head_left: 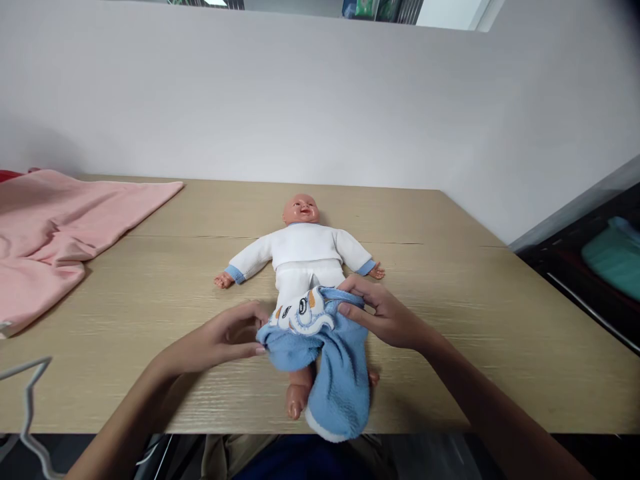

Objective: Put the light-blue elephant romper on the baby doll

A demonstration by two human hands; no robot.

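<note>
A baby doll (309, 244) lies on its back on the table, head toward the wall and arms spread. It wears a white top with blue cuffs and white bottoms. Over its legs are blue fleece pants (345, 373) with an animal-face patch near the waist. One leg of the pants hangs toward the table's front edge; a bare doll foot shows beside it. My left hand (223, 337) pinches the left side of the pants between thumb and fingers. My right hand (383, 310) grips the waistband on the right side. The fabric partly hides the fingertips of both hands.
A pink cloth (60, 233) is spread at the left of the wooden table (450, 280). A bent grey metal piece (30, 400) stands at the front left edge. At the right, beyond the table edge, a teal item (613, 257) rests in something dark.
</note>
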